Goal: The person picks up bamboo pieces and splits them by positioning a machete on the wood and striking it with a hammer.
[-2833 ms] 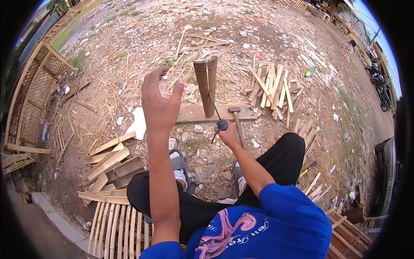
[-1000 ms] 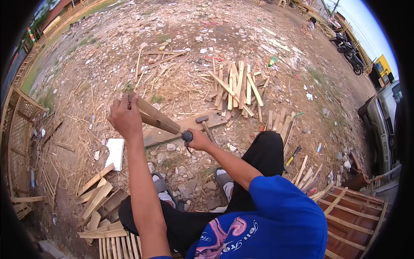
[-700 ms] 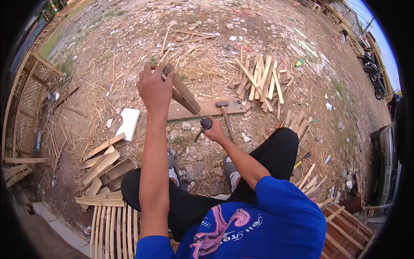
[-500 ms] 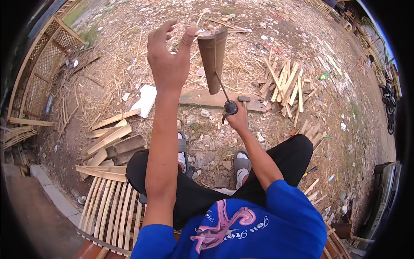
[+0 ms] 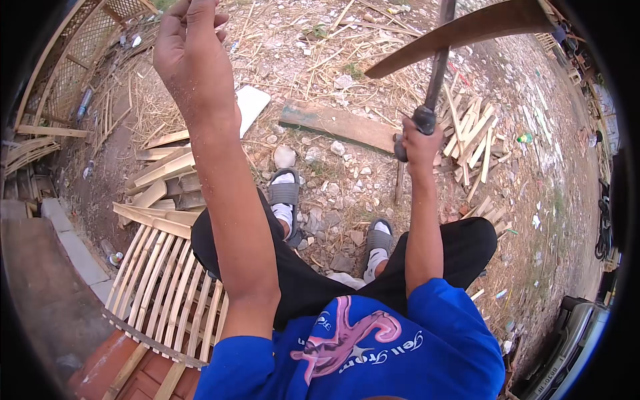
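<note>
My right hand [image 5: 421, 145] is closed around the dark handle of a machete [image 5: 437, 80], its blade pointing up and away from me. A curved length of split bamboo [image 5: 493, 25] sits crosswise on the blade, raised above the ground, and the blade appears to be wedged in it. My left hand [image 5: 193, 57] is lifted at the upper left, apart from the bamboo. Its fingers are loosely bent with nothing visible in them, and the top of the hand is cut off by the view's edge.
A wooden plank [image 5: 340, 125] lies on the rubble ahead of my sandals [image 5: 285, 193]. Split bamboo strips [image 5: 475, 143] are heaped to the right, wider bamboo pieces [image 5: 163, 168] to the left. Beside me are a slatted bamboo frame [image 5: 167, 287] and a parked vehicle [image 5: 567, 347].
My right hand has lifted the machete and bamboo up and rightward, and the bamboo has swung from upright to crosswise. My left hand has moved up and left, its fingers less spread.
</note>
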A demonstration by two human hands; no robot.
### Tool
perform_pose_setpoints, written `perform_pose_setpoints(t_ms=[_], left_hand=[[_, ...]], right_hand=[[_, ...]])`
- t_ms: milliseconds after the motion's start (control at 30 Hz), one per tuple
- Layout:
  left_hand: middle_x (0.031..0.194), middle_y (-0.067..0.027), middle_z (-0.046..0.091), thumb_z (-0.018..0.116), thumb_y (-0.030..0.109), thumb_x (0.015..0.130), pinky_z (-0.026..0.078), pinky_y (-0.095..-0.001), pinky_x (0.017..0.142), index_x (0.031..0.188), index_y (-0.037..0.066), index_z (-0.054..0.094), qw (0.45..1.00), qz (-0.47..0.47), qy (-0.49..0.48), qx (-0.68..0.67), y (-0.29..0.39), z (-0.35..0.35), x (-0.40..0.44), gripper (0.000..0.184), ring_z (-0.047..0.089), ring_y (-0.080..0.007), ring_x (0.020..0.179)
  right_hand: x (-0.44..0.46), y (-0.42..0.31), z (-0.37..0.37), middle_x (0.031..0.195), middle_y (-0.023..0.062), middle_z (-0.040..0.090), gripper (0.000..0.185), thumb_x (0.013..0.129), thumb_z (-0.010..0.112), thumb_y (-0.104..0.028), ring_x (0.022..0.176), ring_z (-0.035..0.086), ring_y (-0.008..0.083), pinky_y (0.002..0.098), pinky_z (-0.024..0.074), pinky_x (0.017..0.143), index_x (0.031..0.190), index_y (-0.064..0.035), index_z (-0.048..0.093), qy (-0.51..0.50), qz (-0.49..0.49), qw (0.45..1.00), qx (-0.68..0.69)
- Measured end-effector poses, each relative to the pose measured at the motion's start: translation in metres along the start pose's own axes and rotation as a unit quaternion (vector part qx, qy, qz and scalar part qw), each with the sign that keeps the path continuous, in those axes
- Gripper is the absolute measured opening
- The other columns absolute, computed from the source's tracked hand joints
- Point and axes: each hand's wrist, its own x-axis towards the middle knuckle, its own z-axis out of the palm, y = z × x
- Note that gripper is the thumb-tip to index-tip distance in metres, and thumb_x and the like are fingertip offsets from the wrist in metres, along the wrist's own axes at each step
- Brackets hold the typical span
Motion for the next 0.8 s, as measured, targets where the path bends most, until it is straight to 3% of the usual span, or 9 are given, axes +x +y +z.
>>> perform_pose_setpoints(t_ms=[67, 133, 200, 500, 600, 700, 800], left_hand=[[0.103, -0.0052, 0.065, 0.062, 0.028, 0.095, 0.045, -0.0276, 0.081, 0.113, 0.004, 0.061, 1.0, -0.008, 0.0, 0.015, -0.001, 0.002, -0.003, 0.029, 0.061, -0.012, 0.09], [0.103, -0.0053, 0.065, 0.063, 0.028, 0.095, 0.046, -0.0277, 0.081, 0.112, 0.004, 0.062, 1.0, 0.001, 0.0, 0.019, 0.001, 0.01, 0.001, 0.029, 0.061, -0.0119, 0.09], [0.102, -0.0051, 0.065, 0.063, 0.028, 0.095, 0.046, -0.0277, 0.08, 0.11, 0.004, 0.063, 0.999, -0.002, 0.009, 0.032, -0.003, 0.012, -0.004, 0.028, 0.061, -0.0119, 0.089], [0.101, -0.0037, 0.067, 0.073, 0.031, 0.087, 0.047, -0.0277, 0.081, 0.109, 0.009, 0.068, 0.952, -0.052, -0.213, 0.215, -0.001, 0.035, -0.03, 0.031, 0.062, -0.0129, 0.094], [0.104, -0.0062, 0.063, 0.071, 0.044, 0.087, 0.051, -0.0321, 0.077, 0.11, 0.008, 0.066, 0.941, -0.022, -0.263, 0.214, -0.005, 0.033, -0.03, 0.044, 0.06, -0.0164, 0.094], [0.1, -0.0048, 0.065, 0.071, 0.038, 0.088, 0.051, -0.0293, 0.072, 0.107, 0.007, 0.067, 0.95, -0.009, -0.249, 0.188, -0.003, 0.031, -0.027, 0.037, 0.062, -0.0155, 0.088], [0.103, -0.0047, 0.067, 0.071, 0.029, 0.089, 0.048, -0.0278, 0.084, 0.11, 0.006, 0.068, 0.963, -0.01, -0.221, 0.15, -0.003, 0.026, -0.021, 0.031, 0.063, -0.0127, 0.095]], right_hand=[[-0.019, 0.16, -0.016, 0.074, 0.0049, 0.063, 0.024, 0.07, 0.076, -0.013, 0.064, 0.058, 0.0147, 0.0322, 0.0473, 0.063, 0.086, -0.0002, 0.065, -0.035, 0.11, 0.981, -0.157], [-0.038, 0.193, -0.016, 0.073, 0.0056, 0.063, 0.024, 0.069, 0.075, -0.013, 0.066, 0.057, 0.0153, 0.0323, 0.0473, 0.064, 0.087, -0.0011, 0.065, -0.052, 0.044, 0.985, -0.161], [-0.039, 0.187, 0.001, 0.073, 0.006, 0.064, 0.024, 0.069, 0.076, -0.012, 0.067, 0.058, 0.0151, 0.0317, 0.0473, 0.065, 0.087, -0.001, 0.065, -0.051, 0.029, 0.984, -0.167], [-0.05, 0.185, -0.008, 0.078, 0.0051, 0.065, 0.025, 0.069, 0.076, -0.007, 0.07, 0.058, 0.0136, 0.0298, 0.0472, 0.067, 0.09, -0.0009, 0.065, -0.048, 0.06, 0.987, -0.144], [-0.042, 0.182, -0.014, 0.079, 0.0058, 0.065, 0.028, 0.069, 0.075, -0.008, 0.072, 0.059, 0.0145, 0.0301, 0.0478, 0.069, 0.094, -0.0009, 0.066, -0.045, 0.05, 0.988, -0.14], [-0.027, 0.153, -0.011, 0.082, 0.0077, 0.067, 0.031, 0.07, 0.075, -0.01, 0.076, 0.061, 0.0168, 0.0309, 0.0486, 0.073, 0.099, -0.0019, 0.067, -0.039, 0.04, 0.986, -0.156], [0.007, 0.108, -0.005, 0.08, 0.0065, 0.066, 0.029, 0.073, 0.076, -0.013, 0.073, 0.061, 0.0155, 0.0314, 0.0488, 0.072, 0.097, -0.0013, 0.066, -0.018, -0.023, 0.989, -0.144]])
